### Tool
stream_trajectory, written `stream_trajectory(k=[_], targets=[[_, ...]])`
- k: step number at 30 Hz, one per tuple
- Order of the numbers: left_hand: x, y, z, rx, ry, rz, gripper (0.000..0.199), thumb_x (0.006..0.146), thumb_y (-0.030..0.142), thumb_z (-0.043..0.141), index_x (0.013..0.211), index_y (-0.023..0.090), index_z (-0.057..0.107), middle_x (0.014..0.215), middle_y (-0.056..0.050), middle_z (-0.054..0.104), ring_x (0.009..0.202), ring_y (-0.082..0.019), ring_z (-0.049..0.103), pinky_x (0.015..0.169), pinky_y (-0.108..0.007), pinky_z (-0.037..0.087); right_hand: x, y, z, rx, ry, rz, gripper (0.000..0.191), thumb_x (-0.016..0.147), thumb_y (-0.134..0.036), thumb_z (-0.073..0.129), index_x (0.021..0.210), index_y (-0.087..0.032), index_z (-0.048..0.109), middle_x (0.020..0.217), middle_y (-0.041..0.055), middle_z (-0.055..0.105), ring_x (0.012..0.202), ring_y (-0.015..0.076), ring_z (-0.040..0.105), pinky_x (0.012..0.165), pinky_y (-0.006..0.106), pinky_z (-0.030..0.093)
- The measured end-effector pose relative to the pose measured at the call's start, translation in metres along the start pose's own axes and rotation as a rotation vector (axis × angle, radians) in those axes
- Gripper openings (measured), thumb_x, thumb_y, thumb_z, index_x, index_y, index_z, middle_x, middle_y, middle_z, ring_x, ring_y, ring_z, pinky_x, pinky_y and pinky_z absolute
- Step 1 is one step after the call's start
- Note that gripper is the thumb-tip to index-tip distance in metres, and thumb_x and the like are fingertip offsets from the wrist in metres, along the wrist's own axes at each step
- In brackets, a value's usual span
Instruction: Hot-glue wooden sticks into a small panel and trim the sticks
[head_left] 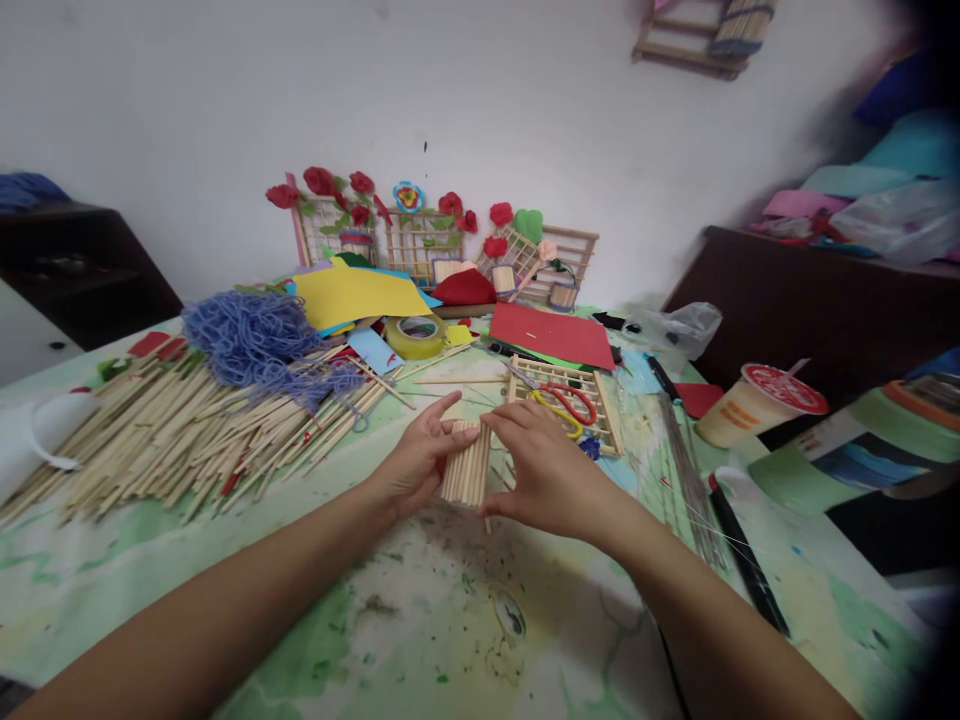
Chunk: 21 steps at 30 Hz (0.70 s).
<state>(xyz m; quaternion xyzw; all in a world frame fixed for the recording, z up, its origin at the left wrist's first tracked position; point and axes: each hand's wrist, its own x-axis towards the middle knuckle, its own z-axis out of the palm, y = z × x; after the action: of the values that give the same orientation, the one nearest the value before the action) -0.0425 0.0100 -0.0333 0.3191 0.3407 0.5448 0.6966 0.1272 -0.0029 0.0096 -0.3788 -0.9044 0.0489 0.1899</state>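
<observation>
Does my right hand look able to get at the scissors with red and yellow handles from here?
Probably yes: the scissors lie just beyond your right hand on a pale wooden lattice, with nothing seen lying on their handles. That hand may first have to leave the bundle of thin wooden sticks.

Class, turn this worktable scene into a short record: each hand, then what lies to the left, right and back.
Left hand: holds a row of short sticks, thumb across it
Right hand: at the row's right edge; grip unclear
Left: blue yarn heaped on loose sticks
Right: scissors on a stick lattice; farther right, a cup
Back: yellow paper, tape roll, red paper; red flowers by the wall
</observation>
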Motion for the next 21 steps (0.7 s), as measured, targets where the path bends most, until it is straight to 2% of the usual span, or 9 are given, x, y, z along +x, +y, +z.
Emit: stream_trajectory(k=[7, 12, 15, 18, 21], targets=[[-0.004, 0.007, 0.002, 0.039, -0.03, 0.075, 0.092, 0.06, 0.017, 0.082, 0.14, 0.018, 0.034, 0.061, 0.008, 0.056, 0.058, -0.007, 0.056, 0.063, -0.019, 0.043, 0.001, 0.0, 0.005, 0.042, 0.077, -0.015, 0.07, 0.057, -0.045, 0.081, 0.115, -0.017, 0.053, 0.12, 0.0127, 0.054, 0.112, 0.0277, 0.048, 0.095, 0.043, 0.038], [-0.007, 0.013, 0.004, 0.0, -0.063, 0.058, 0.084, 0.064, 0.02, 0.08, 0.137, 0.018, 0.037, 0.081, 0.0, 0.065, 0.076, -0.014, 0.063, 0.071, -0.024, 0.047, 0.0, 0.001, 0.0, 0.067, 0.139, -0.034, 0.077, 0.06, -0.045, 0.079, 0.124, -0.019, 0.044, 0.124, 0.0133, 0.052, 0.118, 0.0289, 0.045, 0.1, 0.046, 0.035], [-0.006, 0.014, 0.003, -0.017, -0.087, 0.026, 0.082, 0.064, 0.021, 0.079, 0.135, 0.018, 0.038, 0.092, -0.003, 0.067, 0.078, -0.015, 0.064, 0.067, -0.024, 0.049, 0.0, 0.004, -0.002, 0.057, 0.206, -0.016, 0.078, 0.061, -0.04, 0.079, 0.126, -0.019, 0.041, 0.126, 0.0139, 0.051, 0.12, 0.0297, 0.043, 0.102, 0.048, 0.034], [-0.002, 0.012, 0.0, 0.027, -0.152, 0.029, 0.087, 0.061, 0.016, 0.08, 0.136, 0.018, 0.036, 0.089, -0.004, 0.068, 0.073, -0.014, 0.063, 0.063, -0.023, 0.048, 0.001, 0.009, -0.001, 0.035, 0.226, -0.001, 0.079, 0.061, -0.036, 0.079, 0.128, -0.019, 0.039, 0.128, 0.0139, 0.049, 0.123, 0.0291, 0.041, 0.105, 0.049, 0.032], [0.002, 0.007, -0.004, 0.111, -0.149, 0.077, 0.09, 0.06, 0.015, 0.08, 0.137, 0.018, 0.035, 0.082, -0.003, 0.068, 0.07, -0.014, 0.063, 0.063, -0.023, 0.048, 0.001, 0.014, 0.003, 0.005, 0.176, 0.003, 0.089, 0.058, -0.041, 0.08, 0.133, -0.019, 0.036, 0.133, 0.0149, 0.046, 0.126, 0.0305, 0.037, 0.106, 0.05, 0.03]])
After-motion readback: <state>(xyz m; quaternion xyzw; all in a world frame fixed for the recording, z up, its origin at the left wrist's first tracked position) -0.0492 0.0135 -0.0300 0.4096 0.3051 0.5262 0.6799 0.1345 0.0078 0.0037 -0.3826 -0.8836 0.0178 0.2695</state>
